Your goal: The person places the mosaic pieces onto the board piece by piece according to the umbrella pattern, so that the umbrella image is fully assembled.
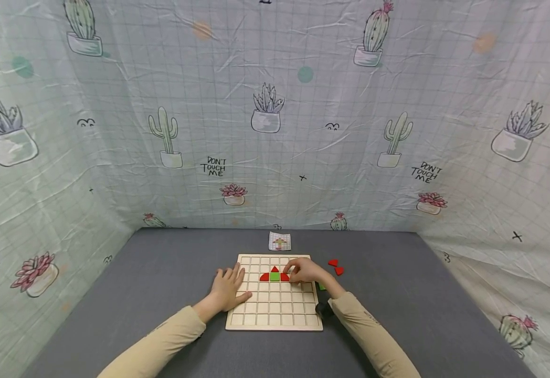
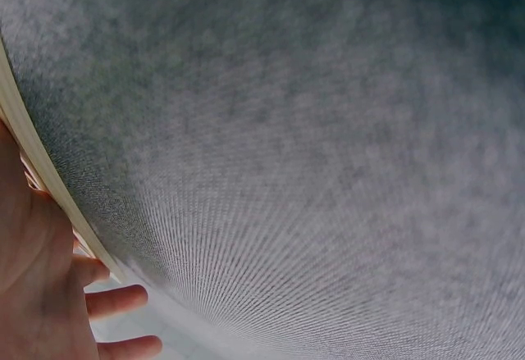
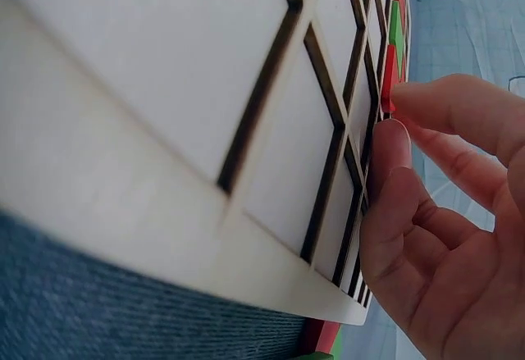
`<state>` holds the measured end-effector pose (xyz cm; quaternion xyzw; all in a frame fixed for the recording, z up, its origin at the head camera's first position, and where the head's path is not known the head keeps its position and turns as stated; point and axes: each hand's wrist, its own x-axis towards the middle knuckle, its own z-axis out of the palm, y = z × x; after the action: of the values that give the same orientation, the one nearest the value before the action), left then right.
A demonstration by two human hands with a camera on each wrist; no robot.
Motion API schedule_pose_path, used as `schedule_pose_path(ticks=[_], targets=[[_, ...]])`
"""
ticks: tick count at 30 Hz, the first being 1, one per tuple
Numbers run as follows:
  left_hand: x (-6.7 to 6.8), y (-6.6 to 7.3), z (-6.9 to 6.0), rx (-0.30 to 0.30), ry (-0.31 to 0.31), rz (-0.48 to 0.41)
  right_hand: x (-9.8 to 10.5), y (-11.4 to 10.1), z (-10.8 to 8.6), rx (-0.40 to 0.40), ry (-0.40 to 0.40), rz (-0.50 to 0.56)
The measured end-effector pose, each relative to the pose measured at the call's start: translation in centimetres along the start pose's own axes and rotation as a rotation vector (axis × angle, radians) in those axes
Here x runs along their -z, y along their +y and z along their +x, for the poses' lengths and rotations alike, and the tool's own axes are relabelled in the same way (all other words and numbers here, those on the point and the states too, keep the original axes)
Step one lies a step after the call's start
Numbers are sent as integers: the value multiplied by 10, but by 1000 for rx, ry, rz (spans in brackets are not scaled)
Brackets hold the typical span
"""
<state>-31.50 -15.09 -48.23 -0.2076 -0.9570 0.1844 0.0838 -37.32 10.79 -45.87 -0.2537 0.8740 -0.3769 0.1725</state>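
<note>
A wooden grid board [image 1: 275, 320] holds a green square [image 1: 274, 276], a red triangle [image 1: 274, 269] above it and a red curved piece [image 1: 264, 277] on its left. On the square's right, my right hand [image 1: 305, 270] pinches another red piece [image 1: 284, 277] at its outer end. In the right wrist view, the index fingertip of my right hand [image 3: 459, 212] touches that red piece [image 3: 390, 73], thumb close below. My left hand [image 1: 225, 290] rests on the board's left edge, fingers spread; the left wrist view shows this hand [image 2: 41, 270] against the board's rim [image 2: 41, 159].
A small patterned card [image 1: 279, 241] lies behind the board. Two red pieces [image 1: 333, 262] are on the grey table [image 1: 185, 262] to the right. A green piece [image 1: 322, 286] shows partly beside the board's right edge, under my right forearm. A printed curtain stands behind.
</note>
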Motion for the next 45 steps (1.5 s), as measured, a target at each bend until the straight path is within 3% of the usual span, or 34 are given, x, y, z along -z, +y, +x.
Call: schedule_pose_path(ticks=[9, 14, 21, 28, 31, 38, 45], targets=[[13, 2, -2, 9, -47, -63, 3, 4, -2, -11, 25, 30], [8, 1, 0, 0, -18, -55, 8, 5, -9, -21, 68, 1], [-13, -2, 6, -15, 14, 30, 18, 9, -24, 22, 91, -30], [1, -3, 2, -8, -35, -43, 24, 30, -36, 65, 119, -73], [-1, -3, 3, -6, -54, -32, 28, 37, -45, 72, 127, -66], [-13, -3, 6, -10, -24, 23, 41, 49, -66, 83, 182, -74], [-2, -2, 3, -10, -26, -36, 49, 60, -87, 59, 206, -91]])
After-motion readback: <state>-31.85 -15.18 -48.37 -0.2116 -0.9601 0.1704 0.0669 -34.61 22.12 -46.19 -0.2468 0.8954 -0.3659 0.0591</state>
